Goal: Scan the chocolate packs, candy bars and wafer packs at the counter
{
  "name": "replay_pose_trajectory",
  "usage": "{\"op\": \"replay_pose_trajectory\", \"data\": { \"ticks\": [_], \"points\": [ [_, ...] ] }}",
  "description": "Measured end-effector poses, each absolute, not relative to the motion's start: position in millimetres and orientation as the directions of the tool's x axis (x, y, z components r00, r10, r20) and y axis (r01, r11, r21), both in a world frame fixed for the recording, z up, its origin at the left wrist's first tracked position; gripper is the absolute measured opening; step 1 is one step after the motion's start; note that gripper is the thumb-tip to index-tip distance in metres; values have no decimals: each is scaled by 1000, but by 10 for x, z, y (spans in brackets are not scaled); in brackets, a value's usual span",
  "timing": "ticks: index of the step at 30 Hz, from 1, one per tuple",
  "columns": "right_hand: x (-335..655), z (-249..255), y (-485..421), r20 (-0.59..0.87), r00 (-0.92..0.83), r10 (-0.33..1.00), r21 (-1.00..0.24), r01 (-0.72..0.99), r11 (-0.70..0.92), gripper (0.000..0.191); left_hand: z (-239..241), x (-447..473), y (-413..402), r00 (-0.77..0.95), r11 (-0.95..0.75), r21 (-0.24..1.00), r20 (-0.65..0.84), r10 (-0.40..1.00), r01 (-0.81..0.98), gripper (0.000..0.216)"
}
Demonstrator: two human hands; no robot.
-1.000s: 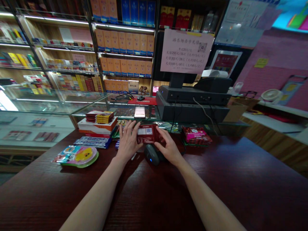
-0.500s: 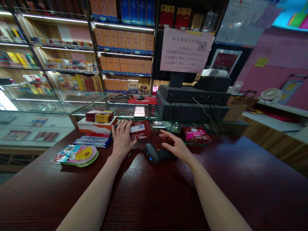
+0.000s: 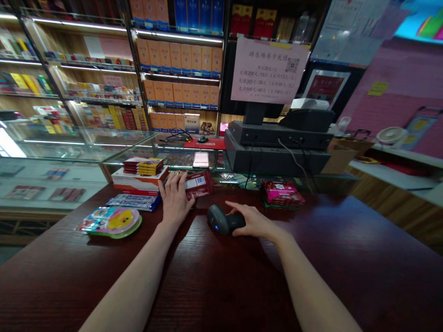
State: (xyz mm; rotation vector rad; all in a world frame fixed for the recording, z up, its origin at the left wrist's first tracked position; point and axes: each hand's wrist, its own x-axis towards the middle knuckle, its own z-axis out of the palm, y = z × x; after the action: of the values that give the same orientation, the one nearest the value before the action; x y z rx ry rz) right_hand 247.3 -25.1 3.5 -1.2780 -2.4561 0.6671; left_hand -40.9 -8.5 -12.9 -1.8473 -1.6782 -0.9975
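A dark red packet [image 3: 201, 182] with a white label and barcode lies at the back of the counter. My left hand [image 3: 174, 199] covers its left end, fingers over the top and thumb along the near edge. The black barcode scanner [image 3: 218, 220], a small blue light lit on its head, lies in the middle of the counter. Around its handle is my right hand [image 3: 254, 220], with the thumb on the near side and the index finger stretched along the far side. The right palm hides most of the handle.
Left of my hands are blue-and-silver packets [image 3: 133, 201], a colourful toy pack [image 3: 112, 221] and a white-orange box [image 3: 140, 180] topped by red and yellow packets [image 3: 143, 166]. Pink-red packets [image 3: 282, 193] lie right. Behind stand a glass case [image 3: 162, 154] and a cash register [image 3: 277, 157].
My right hand has come down and left onto the scanner's handle, which was uncovered before. My left hand and the dark red packet have shifted slightly left. The scanner has stayed in place.
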Motion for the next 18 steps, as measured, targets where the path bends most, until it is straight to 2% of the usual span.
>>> {"op": "replay_pose_trajectory", "data": {
  "ticks": [5, 11, 18],
  "points": [
    [2440, -25, -248, 64, -582, 810, -445, 710, 546, 83, -161, -402, -72, 17, -172, 125, 760, 650, 977, 84],
    [2453, 5, -277, 161, -581, 798, -436, 684, 585, 58, -192, -405, -60, 36, -193, 117, 762, 646, 974, 82],
    [2513, 184, -317, 292, -495, 818, -487, 659, 573, 54, -216, -399, -57, 61, -206, 101, 752, 656, 973, 85]
  ]
}}
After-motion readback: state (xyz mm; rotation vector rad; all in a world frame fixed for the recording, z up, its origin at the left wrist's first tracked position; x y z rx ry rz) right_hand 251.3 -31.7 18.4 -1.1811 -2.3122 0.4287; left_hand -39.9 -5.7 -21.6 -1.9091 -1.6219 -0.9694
